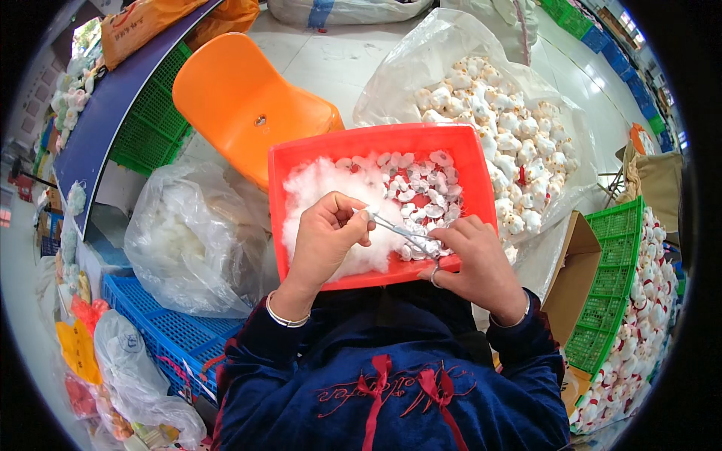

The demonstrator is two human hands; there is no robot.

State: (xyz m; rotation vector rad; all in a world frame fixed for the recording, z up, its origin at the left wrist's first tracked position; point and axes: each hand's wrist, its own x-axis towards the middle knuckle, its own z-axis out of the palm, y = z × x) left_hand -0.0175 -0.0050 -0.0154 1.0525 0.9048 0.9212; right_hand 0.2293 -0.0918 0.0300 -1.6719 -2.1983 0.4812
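A red plastic tray (481, 161) sits in front of me. White stuffing (316, 180) fills its left side, and small white and silvery fabric pieces (425, 192) lie loose on the right. My right hand (481, 263) grips a pair of metal forceps (406, 231) by the handles, a finger ring showing near the thumb. The forceps point up and left over the stuffing. At their tip my left hand (327, 233) is closed in a pinch; whatever small thing it holds is mostly hidden by the fingers.
Beyond the tray stand an orange chair (248, 105) and a clear bag of small white plush pieces (519, 150). A plastic bag of stuffing (195, 240) rests at left by a blue crate (169, 331). To the right are an open cardboard box (575, 278) and a green crate (609, 278).
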